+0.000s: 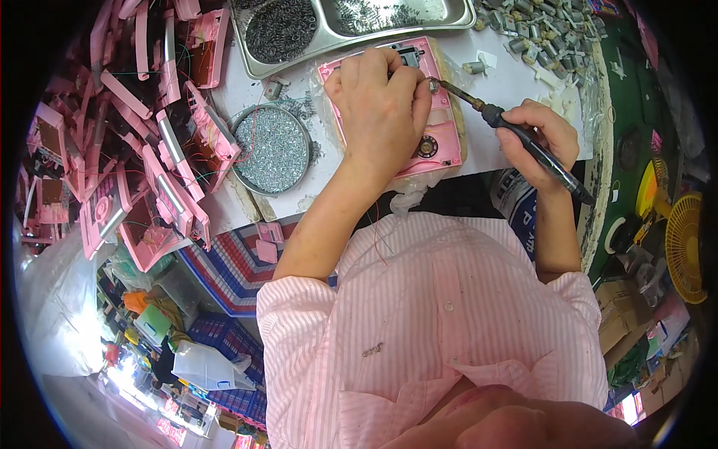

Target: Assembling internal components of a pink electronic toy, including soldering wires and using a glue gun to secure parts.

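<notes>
My right hand (pixel 550 138) grips a soldering iron (pixel 532 148) by its black handle, its metal shaft pointing left and its bent tip over a pink plastic casing (pixel 443 112). That casing lies open on a yellowish pad (pixel 463 123) and has a round black part (pixel 427 147) near its lower edge. My left hand (pixel 378 108) is over the casing's left side, fingers curled down into it beside the iron's tip. The fingertips are hidden, so what they pinch does not show. A grey and black part (pixel 408 55) sits at the casing's top.
Many pink casings with wires (pixel 157 142) are heaped on the left. Beside them stands a round dish (pixel 271 153) of small metal pieces. A metal tray (pixel 323 45) with small dark parts lies at the back. Small metal motors (pixel 535 34) are piled at back right; a yellow fan (pixel 684 247) stands far right.
</notes>
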Tool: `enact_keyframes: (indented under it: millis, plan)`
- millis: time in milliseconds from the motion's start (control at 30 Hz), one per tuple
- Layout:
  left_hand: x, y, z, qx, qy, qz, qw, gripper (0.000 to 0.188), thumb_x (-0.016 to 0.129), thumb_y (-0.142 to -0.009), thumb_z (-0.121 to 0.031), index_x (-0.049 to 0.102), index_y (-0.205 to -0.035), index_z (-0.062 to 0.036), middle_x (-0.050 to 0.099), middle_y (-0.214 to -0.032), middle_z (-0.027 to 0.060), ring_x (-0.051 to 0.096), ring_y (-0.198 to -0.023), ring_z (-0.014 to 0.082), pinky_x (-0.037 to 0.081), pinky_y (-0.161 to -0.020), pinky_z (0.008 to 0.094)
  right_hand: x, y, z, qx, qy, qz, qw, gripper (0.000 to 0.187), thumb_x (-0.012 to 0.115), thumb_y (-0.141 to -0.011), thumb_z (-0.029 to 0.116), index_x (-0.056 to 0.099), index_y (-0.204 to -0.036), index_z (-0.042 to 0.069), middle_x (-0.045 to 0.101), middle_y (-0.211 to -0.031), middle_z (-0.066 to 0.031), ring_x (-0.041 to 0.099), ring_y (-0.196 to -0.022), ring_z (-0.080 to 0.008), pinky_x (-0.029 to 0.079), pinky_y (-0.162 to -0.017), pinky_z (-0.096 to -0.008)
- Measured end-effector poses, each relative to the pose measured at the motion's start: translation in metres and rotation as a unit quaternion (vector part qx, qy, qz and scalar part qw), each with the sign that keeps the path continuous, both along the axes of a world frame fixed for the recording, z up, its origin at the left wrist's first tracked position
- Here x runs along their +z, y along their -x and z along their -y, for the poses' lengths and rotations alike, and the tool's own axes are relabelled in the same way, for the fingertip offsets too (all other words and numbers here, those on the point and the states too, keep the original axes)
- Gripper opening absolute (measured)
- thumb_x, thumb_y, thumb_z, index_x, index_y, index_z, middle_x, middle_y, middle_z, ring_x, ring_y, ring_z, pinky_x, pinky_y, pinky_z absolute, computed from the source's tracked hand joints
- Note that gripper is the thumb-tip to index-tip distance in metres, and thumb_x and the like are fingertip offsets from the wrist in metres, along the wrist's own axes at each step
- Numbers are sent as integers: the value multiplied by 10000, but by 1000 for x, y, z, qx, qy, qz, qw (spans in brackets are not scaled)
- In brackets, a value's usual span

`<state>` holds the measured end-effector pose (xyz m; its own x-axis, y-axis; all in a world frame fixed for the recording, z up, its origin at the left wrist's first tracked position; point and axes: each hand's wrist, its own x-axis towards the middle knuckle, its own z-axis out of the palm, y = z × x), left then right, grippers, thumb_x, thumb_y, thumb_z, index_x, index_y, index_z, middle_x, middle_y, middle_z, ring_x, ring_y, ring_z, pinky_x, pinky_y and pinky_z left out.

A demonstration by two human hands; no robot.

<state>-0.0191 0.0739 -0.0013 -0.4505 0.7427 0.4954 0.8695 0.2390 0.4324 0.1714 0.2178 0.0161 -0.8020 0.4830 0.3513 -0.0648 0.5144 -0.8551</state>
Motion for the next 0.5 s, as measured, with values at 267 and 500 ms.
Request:
enact_keyframes:
  millis: [267,500]
  plan:
    - [-2,-1,0,3,2,-12,1000,115,784,-749,-192,721,-837,-152,552,-943,20,538,-935,247,321,-817,425,-2,0,3,-8,-11,3,1000,221,804,-802,44,687,-983,-5,653,-778,-51,555,-615,-100,405,-538,-220]
    - [-4,0,-1,1,-11,-12,1000,111,765,-751,-188,694,-809,-126,561,-949,25,514,-919,254,312,-821,426,-9,-8,-3,-20,12,-46,999,220,794,-818,51,675,-994,-7,636,-755,-41,527,-612,-87,377,-536,-213]
